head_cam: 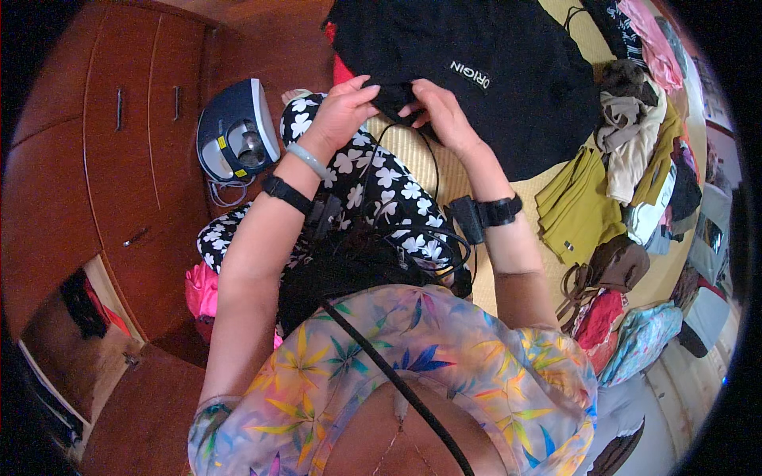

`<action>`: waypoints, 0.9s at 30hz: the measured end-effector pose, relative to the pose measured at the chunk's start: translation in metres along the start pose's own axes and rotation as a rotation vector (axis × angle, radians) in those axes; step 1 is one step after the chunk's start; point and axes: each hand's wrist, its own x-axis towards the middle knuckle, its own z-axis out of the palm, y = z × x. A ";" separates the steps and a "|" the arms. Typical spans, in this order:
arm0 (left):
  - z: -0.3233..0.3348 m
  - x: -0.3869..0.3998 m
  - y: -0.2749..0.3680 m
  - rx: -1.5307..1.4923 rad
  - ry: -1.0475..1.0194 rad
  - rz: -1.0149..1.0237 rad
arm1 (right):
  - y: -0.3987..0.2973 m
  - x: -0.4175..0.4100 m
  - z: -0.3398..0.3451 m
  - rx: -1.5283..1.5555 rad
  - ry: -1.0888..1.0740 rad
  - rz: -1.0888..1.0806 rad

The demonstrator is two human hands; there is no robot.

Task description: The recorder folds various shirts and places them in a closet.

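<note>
A large black garment [530, 95] with white lettering is spread over the woven mat [494, 262] in front of me. At its near left edge, a dark fold of cloth [392, 95] runs between my two hands and looks like part of the garment. My left hand [345, 113] pinches this fold between thumb and fingers from the left. On the right side, my right hand [443, 113] grips it with bent fingers. The hands are a short way apart, just beyond my knee in black trousers [387, 178] with white clover shapes. A red cloth [341, 70] shows under the garment's left edge.
A dark blue and white appliance [238, 134] with a cord stands left of my knee, by wooden cabinets [125, 154]. An open compartment [77, 345] is at lower left. To the right lie olive pleated cloth [580, 205], a brown item with straps [619, 262] and several heaped garments. Black cables [437, 166] cross my lap.
</note>
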 end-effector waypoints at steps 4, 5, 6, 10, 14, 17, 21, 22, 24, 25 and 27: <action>-0.003 -0.002 0.002 -0.233 -0.032 -0.026 | -0.013 0.000 -0.006 0.068 -0.029 0.052; -0.001 -0.002 0.003 -0.212 -0.022 -0.030 | -0.012 0.000 -0.006 0.079 -0.018 0.046; -0.001 -0.001 0.004 -0.214 -0.021 -0.031 | -0.012 0.000 -0.007 0.088 -0.007 0.040; 0.000 0.000 0.006 -0.208 -0.046 -0.060 | -0.007 0.006 -0.016 0.098 -0.020 0.064; -0.001 0.000 0.005 -0.254 -0.076 -0.070 | -0.003 0.005 -0.014 0.029 0.014 0.032; 0.001 0.000 0.006 -0.280 -0.083 -0.072 | 0.003 0.002 -0.006 -0.019 0.090 -0.016; 0.002 0.001 0.004 -0.310 -0.078 -0.068 | 0.018 0.003 -0.006 -0.223 0.253 -0.126; 0.001 0.001 0.004 -0.308 -0.067 -0.054 | 0.020 0.001 -0.005 -0.223 0.250 -0.127; 0.001 0.000 0.004 -0.306 -0.057 -0.037 | 0.023 -0.010 -0.001 -0.303 0.292 -0.242; 0.001 -0.001 0.004 -0.268 -0.046 -0.033 | 0.023 -0.015 -0.001 -0.522 0.228 -0.334; 0.005 -0.006 0.004 -0.230 -0.039 -0.029 | 0.020 -0.024 0.009 -0.741 0.241 -0.463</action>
